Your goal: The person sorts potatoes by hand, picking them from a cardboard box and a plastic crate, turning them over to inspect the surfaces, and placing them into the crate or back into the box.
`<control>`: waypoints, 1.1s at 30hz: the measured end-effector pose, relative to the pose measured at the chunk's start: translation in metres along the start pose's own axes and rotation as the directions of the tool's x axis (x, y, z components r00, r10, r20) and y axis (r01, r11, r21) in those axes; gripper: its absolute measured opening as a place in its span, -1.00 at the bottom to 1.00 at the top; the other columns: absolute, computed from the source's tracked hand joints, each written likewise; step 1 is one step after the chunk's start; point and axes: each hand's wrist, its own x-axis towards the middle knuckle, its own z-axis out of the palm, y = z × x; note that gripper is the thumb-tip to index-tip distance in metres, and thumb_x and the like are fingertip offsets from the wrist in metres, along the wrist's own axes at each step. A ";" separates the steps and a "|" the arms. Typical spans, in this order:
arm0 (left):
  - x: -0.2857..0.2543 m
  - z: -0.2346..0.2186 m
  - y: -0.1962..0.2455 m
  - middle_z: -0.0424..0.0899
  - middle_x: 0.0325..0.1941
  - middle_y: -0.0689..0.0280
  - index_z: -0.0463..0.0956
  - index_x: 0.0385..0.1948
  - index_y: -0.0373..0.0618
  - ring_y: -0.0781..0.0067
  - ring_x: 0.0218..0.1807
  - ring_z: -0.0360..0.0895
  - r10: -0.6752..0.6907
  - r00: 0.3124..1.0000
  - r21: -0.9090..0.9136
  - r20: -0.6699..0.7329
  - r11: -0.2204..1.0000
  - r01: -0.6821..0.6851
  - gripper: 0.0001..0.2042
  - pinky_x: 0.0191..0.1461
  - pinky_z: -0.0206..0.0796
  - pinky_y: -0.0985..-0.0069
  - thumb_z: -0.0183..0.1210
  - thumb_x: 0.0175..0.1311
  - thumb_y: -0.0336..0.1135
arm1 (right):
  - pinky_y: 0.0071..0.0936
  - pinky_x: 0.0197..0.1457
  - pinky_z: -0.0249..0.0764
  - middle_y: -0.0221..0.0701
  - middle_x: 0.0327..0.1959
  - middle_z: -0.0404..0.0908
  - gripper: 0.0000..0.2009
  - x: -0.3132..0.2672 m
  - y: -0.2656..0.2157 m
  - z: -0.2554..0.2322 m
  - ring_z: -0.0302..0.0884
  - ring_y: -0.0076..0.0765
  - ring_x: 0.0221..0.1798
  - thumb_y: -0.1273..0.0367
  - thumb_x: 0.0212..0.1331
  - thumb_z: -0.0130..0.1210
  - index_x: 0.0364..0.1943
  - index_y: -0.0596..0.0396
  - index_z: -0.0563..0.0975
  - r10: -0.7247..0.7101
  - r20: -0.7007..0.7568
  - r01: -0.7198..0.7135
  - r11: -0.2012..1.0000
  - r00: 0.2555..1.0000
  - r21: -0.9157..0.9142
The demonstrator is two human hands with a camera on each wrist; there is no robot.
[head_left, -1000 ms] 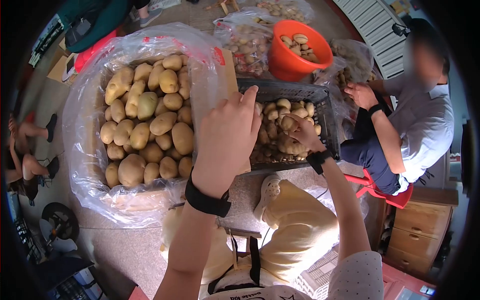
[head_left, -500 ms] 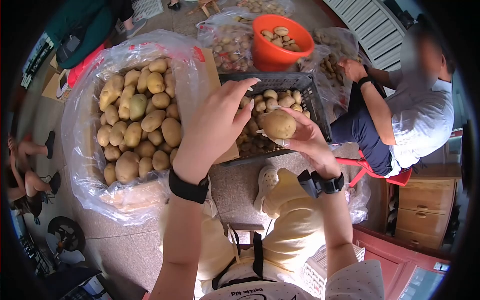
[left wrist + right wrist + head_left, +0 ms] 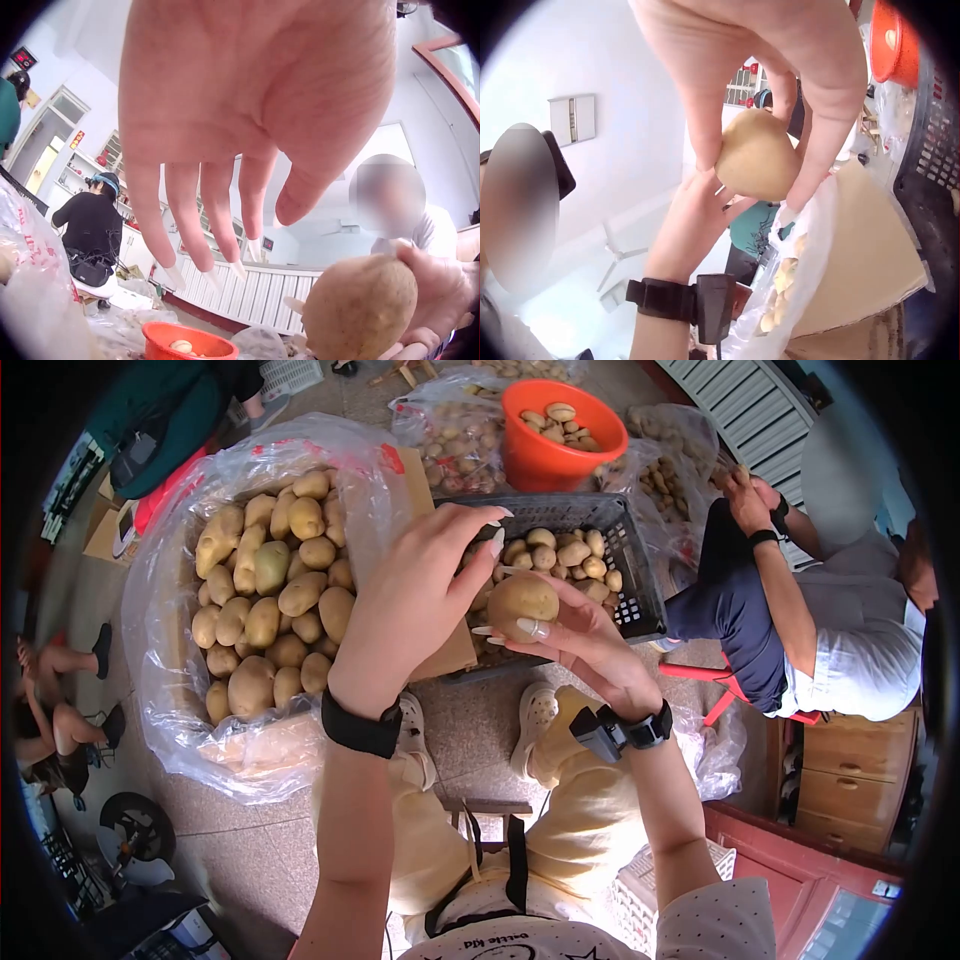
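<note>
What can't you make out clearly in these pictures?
Head view: full contents of the black crate, partly hidden by the left hand, right hand and held potato.
Head view: red print on the plastic liner, too blurred to read.
Left wrist view: markings on the wall display, too small to read.

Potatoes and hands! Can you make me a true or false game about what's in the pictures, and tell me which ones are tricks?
1. The right hand is holding a potato. True.
2. The left hand is gripping a potato too. False: the left hand is holding nothing.
3. There are small potatoes in the black crate. True.
4. The bucket is bright blue. False: the bucket is orange-red.
5. The plastic-lined box is full of apples. False: big potatoes are in it.
</note>
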 end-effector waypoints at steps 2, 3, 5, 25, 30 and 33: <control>0.000 0.001 0.000 0.59 -0.04 0.13 0.46 0.02 -0.12 0.12 -0.03 0.55 -0.009 1.000 -0.018 -0.013 1.000 0.009 -0.74 0.01 0.35 0.39 0.04 0.32 -0.36 | -0.37 0.20 0.48 -0.25 0.11 0.47 -0.47 0.000 -0.001 0.004 0.47 -0.30 0.16 0.44 0.20 0.15 0.26 0.15 0.26 0.034 0.042 -0.039 0.991 0.999 0.127; 0.001 0.001 0.000 0.59 -0.05 0.13 0.47 0.01 -0.13 0.12 -0.04 0.56 -0.018 1.000 -0.035 -0.026 0.999 0.017 -0.74 0.00 0.35 0.39 0.03 0.33 -0.34 | -0.37 0.20 0.48 -0.25 0.11 0.47 -0.47 0.000 -0.001 0.004 0.47 -0.30 0.16 0.44 0.20 0.15 0.26 0.15 0.26 0.033 0.043 -0.039 0.991 0.999 0.129; 0.001 0.001 0.001 0.59 -0.04 0.12 0.47 0.01 -0.15 0.12 -0.04 0.56 -0.021 1.000 -0.041 -0.023 0.999 0.020 -0.74 0.00 0.35 0.40 0.03 0.34 -0.35 | -0.31 0.18 0.50 -0.25 0.10 0.47 -0.51 -0.001 0.000 0.003 0.47 -0.26 0.17 0.34 0.26 0.10 0.24 0.17 0.26 0.058 0.115 -0.072 0.990 0.992 0.122; -0.011 0.013 -0.005 0.48 0.14 0.12 0.30 0.21 -0.16 0.21 0.19 0.41 -0.008 0.970 -0.212 0.244 0.975 0.061 -0.35 0.27 0.20 0.41 0.35 0.03 -0.23 | -0.31 0.31 0.25 -0.34 0.14 0.49 -0.40 0.007 0.007 -0.003 0.41 -0.42 0.20 -0.14 0.35 -0.34 0.24 -0.02 0.30 0.252 -0.073 -0.226 0.940 0.965 0.257; -0.008 0.016 -0.005 0.55 0.03 0.12 0.36 0.13 -0.22 0.26 0.08 0.50 -0.092 0.958 -0.174 0.272 0.974 0.143 -0.40 0.19 0.28 0.42 0.35 0.01 -0.26 | -0.32 0.32 0.22 -0.37 0.13 0.51 -0.33 0.008 0.008 0.002 0.39 -0.45 0.22 -0.21 0.32 -0.40 0.27 -0.04 0.28 0.252 -0.019 -0.227 0.898 0.967 0.377; -0.002 0.013 0.000 0.60 -0.05 0.15 0.38 0.09 -0.27 0.35 -0.02 0.55 -0.161 0.909 -0.206 0.384 0.945 0.255 -0.44 0.09 0.35 0.46 0.34 0.03 -0.26 | -0.27 0.35 0.20 -0.36 0.21 0.43 -0.26 0.009 0.012 0.001 0.34 -0.42 0.25 -0.27 0.27 -0.46 0.30 -0.03 0.23 0.195 0.016 -0.185 0.896 0.981 0.403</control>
